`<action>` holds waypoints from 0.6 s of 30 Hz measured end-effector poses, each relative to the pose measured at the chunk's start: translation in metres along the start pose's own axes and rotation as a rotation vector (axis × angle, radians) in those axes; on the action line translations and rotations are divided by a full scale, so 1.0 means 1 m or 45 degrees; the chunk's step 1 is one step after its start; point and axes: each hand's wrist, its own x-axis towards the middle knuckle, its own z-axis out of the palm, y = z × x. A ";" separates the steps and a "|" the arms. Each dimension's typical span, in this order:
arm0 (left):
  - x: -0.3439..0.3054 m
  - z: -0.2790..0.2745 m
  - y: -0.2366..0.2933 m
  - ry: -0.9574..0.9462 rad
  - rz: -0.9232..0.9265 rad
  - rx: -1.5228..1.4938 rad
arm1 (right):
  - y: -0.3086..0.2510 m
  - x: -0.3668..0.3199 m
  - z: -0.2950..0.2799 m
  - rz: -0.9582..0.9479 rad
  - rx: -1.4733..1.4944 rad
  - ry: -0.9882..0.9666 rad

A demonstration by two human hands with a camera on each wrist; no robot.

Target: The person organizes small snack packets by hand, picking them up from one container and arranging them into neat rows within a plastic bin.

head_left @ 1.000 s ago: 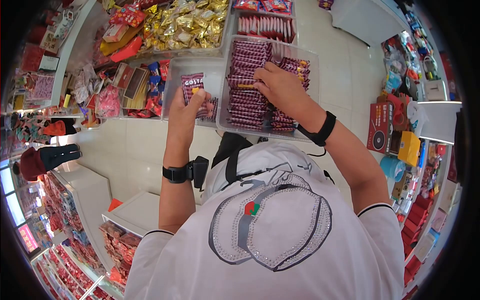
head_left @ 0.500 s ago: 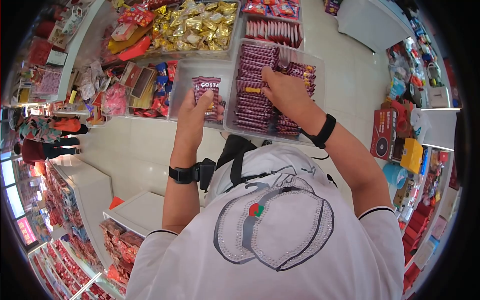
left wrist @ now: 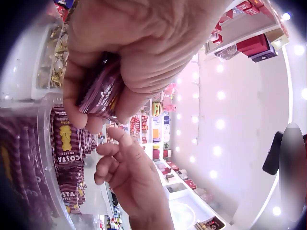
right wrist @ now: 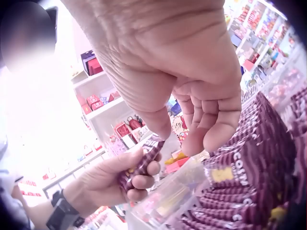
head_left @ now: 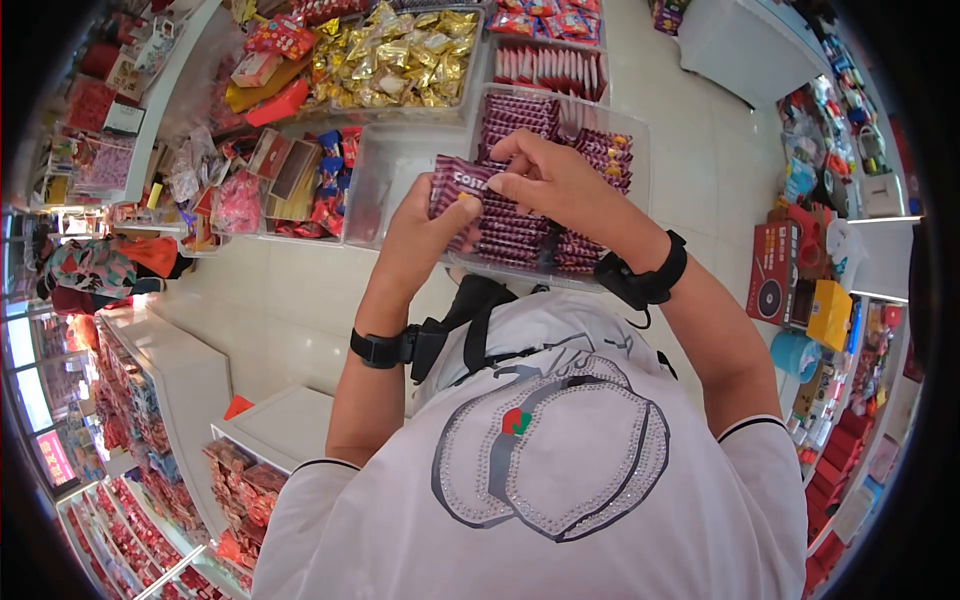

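Observation:
In the head view, my left hand (head_left: 415, 235) grips purple COSTA packets (head_left: 458, 190), thumb across their front, over the left edge of a clear tub (head_left: 640, 165). The left wrist view shows the packets (left wrist: 103, 91) between my left thumb and fingers. Beside their upper end, my right hand (head_left: 560, 185) has its thumb and forefinger apart and bent. In the right wrist view a gap shows between the right hand's thumb and fingers (right wrist: 177, 139), the thumb tip close to the packet's top; contact is unclear. Rows of similar packets (head_left: 510, 235) stand in the tub below.
A clear tray (head_left: 385, 180) adjoins the tub on the left. Behind are a bin of gold-wrapped pieces (head_left: 395, 60) and a bin of red-and-white packets (head_left: 550, 68). Boxes and red goods (head_left: 285, 170) lie further left; a white counter (head_left: 740, 50) stands back right.
My left hand has moved right with its packets, from over the tray to the tub's edge. My right hand has left the packet rows and come left beside them.

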 end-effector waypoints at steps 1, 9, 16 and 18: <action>0.000 0.004 0.004 -0.008 -0.006 0.046 | 0.000 0.001 0.001 0.035 0.058 -0.020; -0.001 0.014 0.008 0.027 0.041 0.039 | 0.002 -0.002 -0.007 0.109 0.217 0.007; -0.002 0.008 -0.001 0.081 0.120 0.024 | 0.009 -0.009 -0.013 0.179 0.217 0.004; -0.001 0.007 -0.003 0.060 0.144 0.114 | 0.003 -0.013 -0.016 0.154 0.160 -0.098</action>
